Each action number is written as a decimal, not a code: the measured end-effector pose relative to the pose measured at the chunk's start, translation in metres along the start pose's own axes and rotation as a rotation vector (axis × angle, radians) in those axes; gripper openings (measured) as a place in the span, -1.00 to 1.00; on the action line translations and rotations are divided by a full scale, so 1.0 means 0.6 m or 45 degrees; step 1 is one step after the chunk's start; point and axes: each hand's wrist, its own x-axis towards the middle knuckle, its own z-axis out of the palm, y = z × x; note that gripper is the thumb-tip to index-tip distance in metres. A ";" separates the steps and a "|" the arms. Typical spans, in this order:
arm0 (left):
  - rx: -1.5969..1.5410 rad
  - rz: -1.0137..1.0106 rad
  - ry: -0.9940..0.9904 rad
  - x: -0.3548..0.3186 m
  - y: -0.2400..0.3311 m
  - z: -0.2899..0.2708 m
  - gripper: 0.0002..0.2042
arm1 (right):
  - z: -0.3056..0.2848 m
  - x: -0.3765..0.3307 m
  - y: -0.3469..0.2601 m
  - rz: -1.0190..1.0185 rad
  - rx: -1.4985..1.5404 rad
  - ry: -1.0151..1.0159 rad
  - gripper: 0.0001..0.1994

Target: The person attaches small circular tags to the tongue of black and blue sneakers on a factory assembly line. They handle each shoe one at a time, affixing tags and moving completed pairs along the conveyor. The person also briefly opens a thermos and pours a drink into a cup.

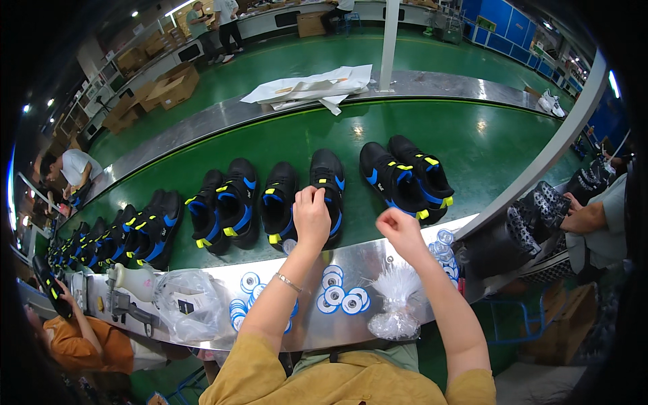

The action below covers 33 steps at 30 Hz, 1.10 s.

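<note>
Fingers pinched together, my left hand (312, 214) is over a black sneaker (328, 166) with blue and yellow accents, near its collar. Its mate (278, 183) stands just left of it. A round tag (289, 246) shows beside my left wrist; whether it hangs from the hand or the shoe I cannot tell. My right hand (402, 231) is closed in a pinch in front of another sneaker pair (391, 177). Anything within either pinch is too small to make out. Below my hands lie round blue-rimmed tags (334, 295) and a bundle of thin clear plastic strands (397, 287).
More sneakers (155, 226) line the green belt (270, 135) to the left. A plastic bag (187, 307) and a tool (131, 312) rest on the metal ledge (358, 264). A white post (540, 158) rises at right. Co-workers handle shoes on both sides.
</note>
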 end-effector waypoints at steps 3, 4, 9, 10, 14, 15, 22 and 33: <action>-0.006 -0.068 -0.085 0.025 -0.003 0.027 -0.83 | -0.067 -0.066 0.005 0.123 -0.230 -0.028 -0.87; -0.006 -0.046 -0.057 0.032 -0.013 0.026 -0.83 | -0.082 -0.086 0.015 0.155 -0.244 -0.036 -0.86; -0.179 -0.158 -0.092 0.013 0.019 -0.050 -0.69 | -0.139 -0.141 0.042 0.264 -0.310 -0.015 -0.86; -0.204 -0.157 -0.024 0.003 0.029 -0.065 -0.71 | -0.141 -0.144 0.051 0.273 -0.378 -0.018 -0.85; -0.504 -0.064 0.017 -0.061 0.082 -0.099 -0.78 | -0.126 -0.136 0.062 0.265 -0.396 -0.126 -0.81; -0.532 -0.035 -0.040 -0.079 0.098 -0.107 -0.77 | -0.118 -0.127 0.060 0.270 -0.399 -0.164 -0.80; -0.737 0.036 -0.315 -0.187 0.178 -0.127 -0.72 | -0.053 -0.078 0.069 0.428 -1.002 -0.232 -0.75; -0.865 0.492 -0.791 -0.224 0.249 -0.106 -0.60 | -0.051 -0.109 0.073 0.263 0.124 -0.176 -0.81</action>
